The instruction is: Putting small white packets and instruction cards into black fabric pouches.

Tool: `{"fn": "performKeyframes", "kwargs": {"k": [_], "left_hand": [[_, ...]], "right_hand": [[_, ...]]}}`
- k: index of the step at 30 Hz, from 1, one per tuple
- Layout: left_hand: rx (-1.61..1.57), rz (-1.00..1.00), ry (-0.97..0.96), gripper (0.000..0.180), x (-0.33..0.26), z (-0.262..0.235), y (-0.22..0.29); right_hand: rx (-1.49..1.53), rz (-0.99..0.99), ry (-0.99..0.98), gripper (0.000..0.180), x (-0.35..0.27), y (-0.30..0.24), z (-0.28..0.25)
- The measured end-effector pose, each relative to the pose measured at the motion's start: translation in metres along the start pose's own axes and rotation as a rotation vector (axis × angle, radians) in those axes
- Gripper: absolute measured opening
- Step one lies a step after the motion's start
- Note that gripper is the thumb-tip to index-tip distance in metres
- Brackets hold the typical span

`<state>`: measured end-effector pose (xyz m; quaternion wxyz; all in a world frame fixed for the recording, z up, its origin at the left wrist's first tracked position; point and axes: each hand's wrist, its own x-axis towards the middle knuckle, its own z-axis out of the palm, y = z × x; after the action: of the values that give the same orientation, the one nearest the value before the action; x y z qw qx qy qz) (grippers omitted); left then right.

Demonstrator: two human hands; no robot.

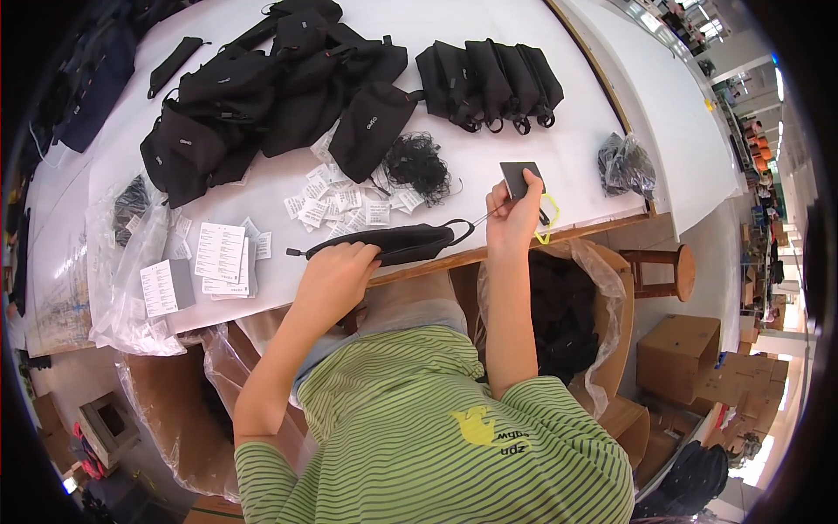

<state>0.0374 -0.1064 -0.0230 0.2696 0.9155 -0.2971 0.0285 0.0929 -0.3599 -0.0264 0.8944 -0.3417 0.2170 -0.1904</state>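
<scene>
While gripping pouch lengthwise along counter's near edge in left fingers, pinches dark card beyond strap loop in right fingers.

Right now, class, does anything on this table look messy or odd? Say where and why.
Yes: beyond the held black pouch, black cords lie in a tangled heap, and small white labels mostly to their left are strewn at odd angles. Both look messy against the neat row of bags farther back.
</scene>
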Motion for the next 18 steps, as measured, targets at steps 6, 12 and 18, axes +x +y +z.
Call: {"fn": "performKeyframes", "kwargs": {"k": [6, 12, 18], "left_hand": [[-0.025, 0.017, -0.015, 0.013, -0.002, 0.006, 0.003], [-0.102, -0.011, 0.068, 0.013, -0.001, 0.011, 0.005], [-0.109, 0.002, 0.258, 0.027, -0.01, 0.028, 0.007]], "right_hand": [[-0.125, -0.168, 0.103, 0.016, 0.004, 0.002, 0.006], [-0.644, -0.363, -0.362, 0.016, -0.012, -0.002, 0.013], [-1.516, -0.666, -1.083, 0.024, -0.047, 0.007, 0.025]]}}
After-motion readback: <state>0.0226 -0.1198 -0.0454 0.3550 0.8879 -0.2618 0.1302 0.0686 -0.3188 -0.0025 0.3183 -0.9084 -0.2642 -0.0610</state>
